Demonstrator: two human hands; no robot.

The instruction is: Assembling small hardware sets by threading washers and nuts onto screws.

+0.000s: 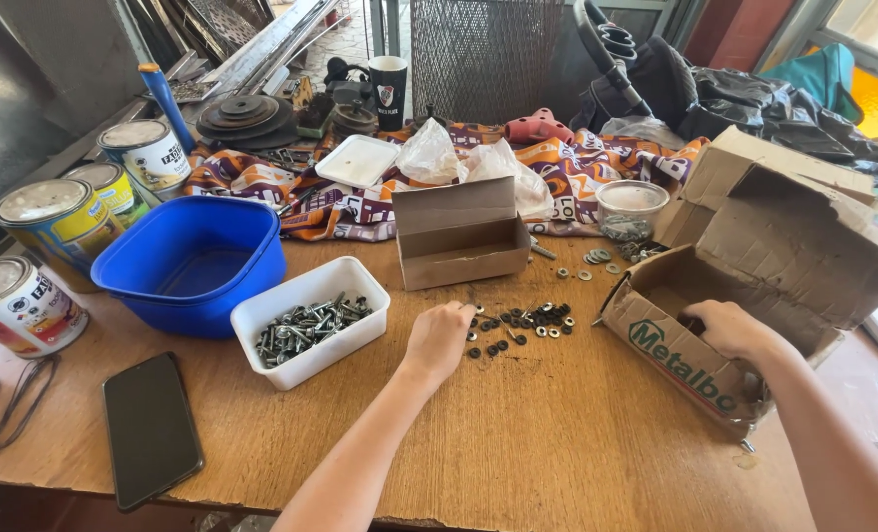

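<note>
Far left: paint tins (25,305) along table edge, black phone (151,428) flat near front. Next, blue tub (191,261), then white tray (311,320) w/ bolts, touching tub's front corner. Centre: small open cardboard box (460,236) behind. Left hand (439,338) rests knuckles-up on wooden table (518,443), fingers curled under; cannot tell if pinching anything. Dark washers (522,323) scattered just beside it, to its right. Right hand (726,328) reaches into large torn carton (754,286) lying on its side; fingertips hidden inside, grip cannot be determined. Clear tub (631,207) of hardware sits behind, silver washers nearby.
</note>
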